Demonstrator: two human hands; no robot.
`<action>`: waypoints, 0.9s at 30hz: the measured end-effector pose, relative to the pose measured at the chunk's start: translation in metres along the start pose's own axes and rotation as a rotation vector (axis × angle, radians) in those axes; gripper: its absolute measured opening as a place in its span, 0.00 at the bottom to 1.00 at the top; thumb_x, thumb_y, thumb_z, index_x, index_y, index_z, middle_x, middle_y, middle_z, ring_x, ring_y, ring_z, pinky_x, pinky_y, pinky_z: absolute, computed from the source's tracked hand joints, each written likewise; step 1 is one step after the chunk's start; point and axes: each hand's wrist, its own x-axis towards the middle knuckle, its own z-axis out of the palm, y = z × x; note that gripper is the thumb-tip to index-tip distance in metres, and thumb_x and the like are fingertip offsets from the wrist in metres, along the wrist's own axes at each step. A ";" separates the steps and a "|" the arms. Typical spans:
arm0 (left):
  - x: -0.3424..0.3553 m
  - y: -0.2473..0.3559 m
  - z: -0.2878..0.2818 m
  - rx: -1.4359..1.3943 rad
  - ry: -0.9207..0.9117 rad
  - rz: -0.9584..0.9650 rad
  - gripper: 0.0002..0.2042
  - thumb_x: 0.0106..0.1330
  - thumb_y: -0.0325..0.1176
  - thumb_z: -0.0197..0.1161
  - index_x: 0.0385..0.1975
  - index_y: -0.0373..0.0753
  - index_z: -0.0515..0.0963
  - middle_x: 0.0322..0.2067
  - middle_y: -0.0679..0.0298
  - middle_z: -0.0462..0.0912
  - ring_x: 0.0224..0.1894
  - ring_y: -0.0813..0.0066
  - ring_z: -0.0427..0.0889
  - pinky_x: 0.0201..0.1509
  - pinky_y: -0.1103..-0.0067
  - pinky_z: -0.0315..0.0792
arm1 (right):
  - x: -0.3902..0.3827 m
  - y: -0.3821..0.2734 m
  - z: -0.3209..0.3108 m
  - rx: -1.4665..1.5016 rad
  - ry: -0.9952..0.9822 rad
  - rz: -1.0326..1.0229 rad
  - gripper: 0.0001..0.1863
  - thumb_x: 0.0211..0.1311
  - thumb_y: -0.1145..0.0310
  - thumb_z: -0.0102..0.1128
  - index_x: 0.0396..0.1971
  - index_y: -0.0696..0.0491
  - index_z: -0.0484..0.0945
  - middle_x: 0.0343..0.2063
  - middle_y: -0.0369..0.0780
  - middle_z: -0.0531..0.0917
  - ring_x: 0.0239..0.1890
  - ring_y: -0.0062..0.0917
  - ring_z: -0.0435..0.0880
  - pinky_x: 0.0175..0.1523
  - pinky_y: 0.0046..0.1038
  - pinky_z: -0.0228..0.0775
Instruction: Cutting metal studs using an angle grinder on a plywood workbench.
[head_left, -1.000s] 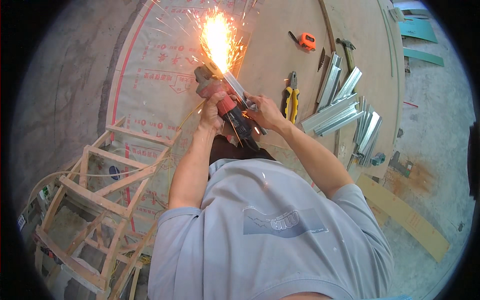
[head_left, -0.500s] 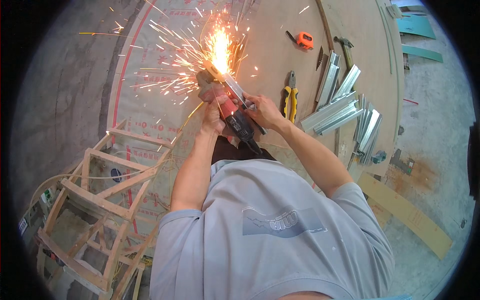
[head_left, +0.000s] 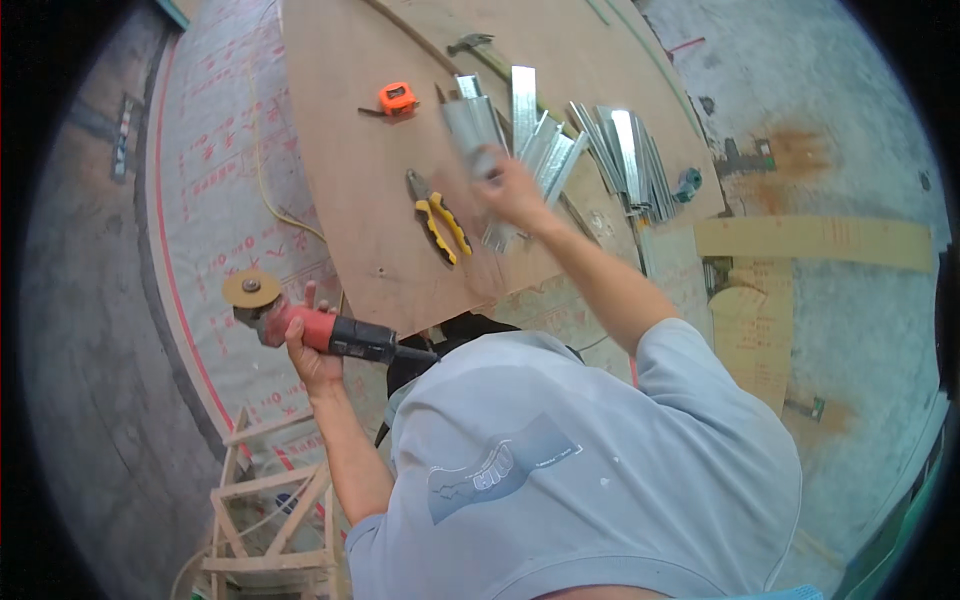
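In the head view, my left hand (head_left: pixel 312 362) sits at the left of centre, fingers wrapped tight around the red and black body of the angle grinder (head_left: pixel 318 328). I hold it out to the side, its tan cutting disc (head_left: pixel 251 290) pointing toward the left edge of the frame and clear of my legs and the board.

My right hand (head_left: pixel 508 190) reaches up toward the upper middle of the frame, closed around a short metal channel piece (head_left: pixel 470 125). The hand is blurred, so I cannot tell just how the fingers lie. The piece is just above the pile of cut metal channels (head_left: pixel 600 150) that spreads across the upper right of the plywood board (head_left: pixel 350 180), which keeps them off the floor.

The yellow-handled pliers (head_left: pixel 437 218) lie on the board just left of my right hand, and the orange tape measure (head_left: pixel 398 98) rests higher up, both within easy reach.

Under the board, at the left of the frame, a pale floor sheet (head_left: pixel 215 200) carries red printed lettering and a curved red line. A long tan cardboard strip (head_left: pixel 815 242) lies at the right, faintly marked.
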 end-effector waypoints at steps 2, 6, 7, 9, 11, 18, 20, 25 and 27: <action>-0.004 0.003 0.006 0.082 0.031 0.075 0.29 0.56 0.33 0.67 0.59 0.44 0.64 0.57 0.51 0.73 0.44 0.65 0.79 0.52 0.69 0.78 | 0.019 0.047 -0.065 -0.144 0.076 0.234 0.26 0.51 0.64 0.65 0.53 0.49 0.74 0.27 0.48 0.84 0.32 0.41 0.86 0.39 0.39 0.77; 0.000 -0.004 0.002 0.086 0.052 0.023 0.30 0.56 0.34 0.68 0.58 0.40 0.64 0.56 0.51 0.75 0.44 0.66 0.80 0.51 0.71 0.80 | 0.022 0.172 -0.153 -0.440 0.274 0.303 0.28 0.53 0.58 0.66 0.53 0.55 0.74 0.33 0.51 0.85 0.35 0.43 0.85 0.42 0.41 0.76; -0.001 -0.006 0.000 0.091 0.045 0.018 0.30 0.56 0.34 0.68 0.58 0.40 0.64 0.56 0.51 0.75 0.44 0.66 0.80 0.51 0.71 0.80 | 0.021 0.182 -0.164 -0.499 0.296 0.379 0.29 0.53 0.57 0.65 0.54 0.55 0.73 0.36 0.52 0.84 0.39 0.44 0.84 0.46 0.42 0.75; -0.002 -0.007 -0.006 0.113 0.095 0.008 0.30 0.55 0.35 0.68 0.58 0.39 0.65 0.55 0.51 0.76 0.43 0.66 0.80 0.51 0.71 0.80 | 0.023 0.202 -0.181 -0.556 0.324 0.464 0.30 0.53 0.56 0.64 0.55 0.55 0.73 0.39 0.53 0.84 0.44 0.46 0.83 0.50 0.43 0.74; 0.000 -0.009 0.001 0.120 0.077 -0.015 0.30 0.56 0.35 0.68 0.58 0.37 0.65 0.54 0.52 0.76 0.43 0.66 0.80 0.50 0.71 0.81 | 0.026 0.230 -0.195 -0.540 0.374 0.567 0.30 0.55 0.59 0.63 0.59 0.51 0.70 0.48 0.54 0.79 0.52 0.49 0.79 0.58 0.44 0.71; 0.001 -0.008 0.010 0.178 0.079 -0.013 0.30 0.58 0.37 0.68 0.57 0.32 0.64 0.55 0.50 0.76 0.44 0.66 0.81 0.50 0.69 0.81 | 0.028 0.258 -0.191 -0.527 0.206 0.533 0.27 0.58 0.61 0.60 0.59 0.48 0.73 0.49 0.50 0.81 0.54 0.45 0.79 0.59 0.42 0.71; -0.001 -0.010 0.013 0.173 0.066 0.002 0.27 0.58 0.36 0.67 0.55 0.32 0.66 0.54 0.50 0.76 0.44 0.65 0.81 0.51 0.68 0.80 | 0.028 0.233 -0.173 -0.498 0.206 0.295 0.24 0.59 0.61 0.60 0.54 0.55 0.76 0.49 0.51 0.82 0.54 0.44 0.79 0.58 0.40 0.70; 0.003 -0.013 0.012 0.160 0.081 -0.039 0.24 0.58 0.35 0.68 0.52 0.33 0.68 0.54 0.50 0.77 0.44 0.65 0.81 0.52 0.68 0.80 | 0.036 0.237 -0.119 -0.358 0.052 0.448 0.24 0.59 0.62 0.62 0.55 0.56 0.75 0.49 0.52 0.81 0.52 0.44 0.80 0.56 0.40 0.71; 0.005 -0.016 0.018 0.170 0.085 -0.052 0.24 0.57 0.35 0.68 0.51 0.33 0.68 0.54 0.50 0.77 0.44 0.65 0.81 0.51 0.68 0.80 | 0.038 0.252 -0.120 -0.362 0.031 0.507 0.24 0.59 0.62 0.62 0.55 0.56 0.75 0.48 0.51 0.82 0.51 0.42 0.81 0.54 0.39 0.72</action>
